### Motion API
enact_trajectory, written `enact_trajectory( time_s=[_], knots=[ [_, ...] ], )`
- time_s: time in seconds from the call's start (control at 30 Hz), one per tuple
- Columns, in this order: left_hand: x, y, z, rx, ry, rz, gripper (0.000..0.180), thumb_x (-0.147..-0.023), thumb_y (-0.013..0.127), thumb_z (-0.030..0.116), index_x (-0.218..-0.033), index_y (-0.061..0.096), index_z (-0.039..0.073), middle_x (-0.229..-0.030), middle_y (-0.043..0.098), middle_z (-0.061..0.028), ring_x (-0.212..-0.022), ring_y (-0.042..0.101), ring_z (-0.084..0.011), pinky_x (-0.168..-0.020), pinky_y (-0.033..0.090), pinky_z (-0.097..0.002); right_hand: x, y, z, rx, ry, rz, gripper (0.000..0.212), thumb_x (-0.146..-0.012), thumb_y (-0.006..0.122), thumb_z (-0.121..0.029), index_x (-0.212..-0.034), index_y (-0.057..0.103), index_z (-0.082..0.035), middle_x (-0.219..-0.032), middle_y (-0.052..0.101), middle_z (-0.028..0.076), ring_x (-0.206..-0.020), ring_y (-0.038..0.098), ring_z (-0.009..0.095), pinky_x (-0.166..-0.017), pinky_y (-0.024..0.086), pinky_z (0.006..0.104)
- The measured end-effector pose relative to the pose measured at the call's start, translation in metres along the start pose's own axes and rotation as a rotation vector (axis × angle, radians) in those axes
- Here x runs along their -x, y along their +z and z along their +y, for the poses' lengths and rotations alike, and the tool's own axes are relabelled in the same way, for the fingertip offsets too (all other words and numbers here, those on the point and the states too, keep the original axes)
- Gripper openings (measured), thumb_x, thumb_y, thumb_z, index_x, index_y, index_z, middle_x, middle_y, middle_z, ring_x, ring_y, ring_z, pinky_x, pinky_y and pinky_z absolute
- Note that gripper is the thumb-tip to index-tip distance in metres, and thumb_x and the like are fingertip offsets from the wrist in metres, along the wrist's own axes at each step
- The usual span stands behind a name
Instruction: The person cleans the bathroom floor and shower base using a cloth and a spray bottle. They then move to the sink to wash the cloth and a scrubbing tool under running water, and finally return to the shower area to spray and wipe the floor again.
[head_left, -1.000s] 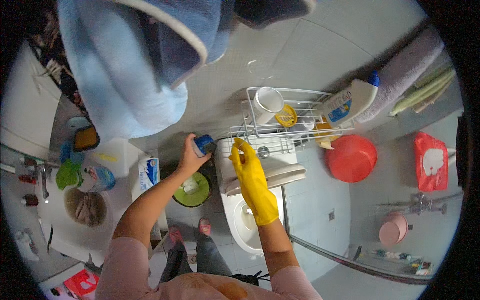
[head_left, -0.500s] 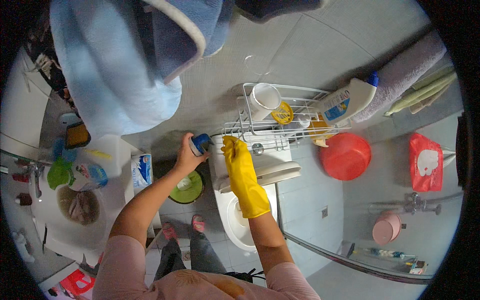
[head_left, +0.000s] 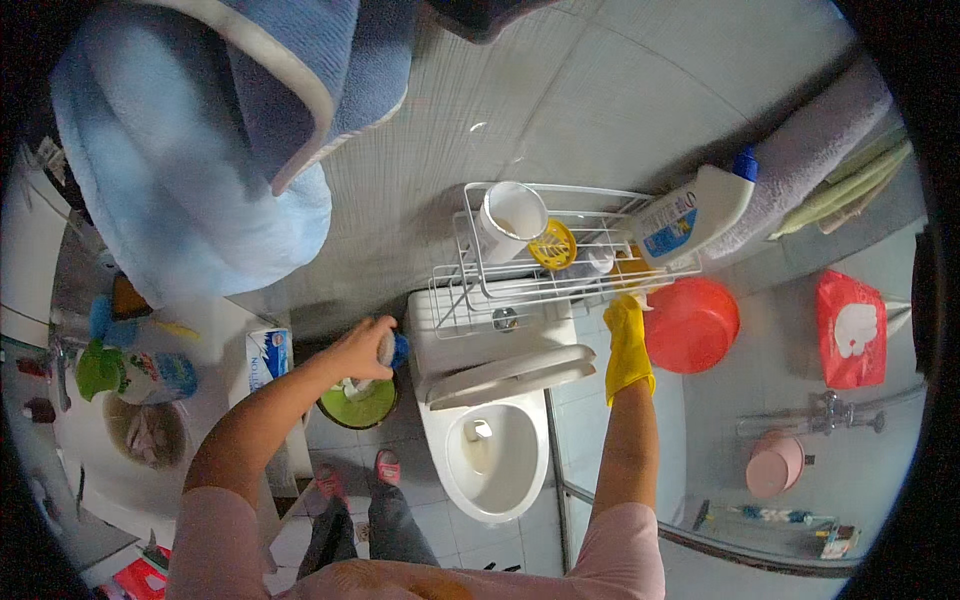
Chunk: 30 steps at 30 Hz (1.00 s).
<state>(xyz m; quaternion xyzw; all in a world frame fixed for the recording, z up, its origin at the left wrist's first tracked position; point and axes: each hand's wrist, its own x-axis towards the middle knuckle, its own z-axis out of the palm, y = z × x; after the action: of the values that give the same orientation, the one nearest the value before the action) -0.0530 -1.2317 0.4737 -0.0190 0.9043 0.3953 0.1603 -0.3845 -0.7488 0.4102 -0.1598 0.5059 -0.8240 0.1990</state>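
Currently, head view: L hand (head_left: pixel 360 350) closed round blue-and-grey item (head_left: pixel 400 350), left of toilet tank (head_left: pixel 430 345). R hand (head_left: pixel 628 345), yellow-gloved, below wire rack's right half; grip: can't tell. White btl (head_left: pixel 705 205) lies up-right of R fingers, long axis slanted, cap upper-right; R hand nearer.

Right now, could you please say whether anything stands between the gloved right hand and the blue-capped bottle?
Yes: in this view, the white wire rack and a yellowish item lie between the right hand and the bottle; depth is hard to judge.
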Motion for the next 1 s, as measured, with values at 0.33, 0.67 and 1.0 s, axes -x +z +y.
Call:
enact_trajectory(
  time_s=[0.33,0.67,1.0],
  knots=[
    [-0.084,0.025,0.021,-0.544,0.059,-0.247,0.103,-0.053,0.076,0.017,-0.139,0.02,0.011,-0.111,0.049,-0.0194,-0.096,0.054,-0.0366,-0.076,0.049,-0.0417,-0.019,-0.031,0.067,0.243,0.214,0.305,0.016,-0.091,0.043,-0.025,-0.101,0.054,-0.017,-0.101,0.056,-0.001,-0.088,0.053,0.016,-0.075,0.045,0.0318],
    [-0.099,0.039,0.023,-0.778,0.011,-0.251,0.087,-0.054,0.075,0.015,-0.129,0.031,0.006,-0.115,0.047,-0.0127,-0.104,0.049,-0.0345,-0.084,0.04,-0.0518,-0.015,0.052,0.024,0.462,0.358,0.402,0.014,-0.083,0.061,-0.021,-0.094,0.058,-0.013,-0.07,0.049,-0.004,-0.057,0.042,0.006,-0.048,0.035,0.023],
    [-0.126,0.055,0.019,-0.735,0.01,-0.288,0.088,-0.057,0.075,0.025,-0.132,0.032,0.009,-0.119,0.049,-0.0139,-0.111,0.044,-0.031,-0.091,0.038,-0.0453,0.001,0.006,0.011,0.919,0.3,0.466,0.032,-0.083,0.06,-0.032,-0.098,0.06,-0.004,-0.078,0.061,0.006,-0.063,0.053,0.013,-0.055,0.045,0.03]
  ],
)
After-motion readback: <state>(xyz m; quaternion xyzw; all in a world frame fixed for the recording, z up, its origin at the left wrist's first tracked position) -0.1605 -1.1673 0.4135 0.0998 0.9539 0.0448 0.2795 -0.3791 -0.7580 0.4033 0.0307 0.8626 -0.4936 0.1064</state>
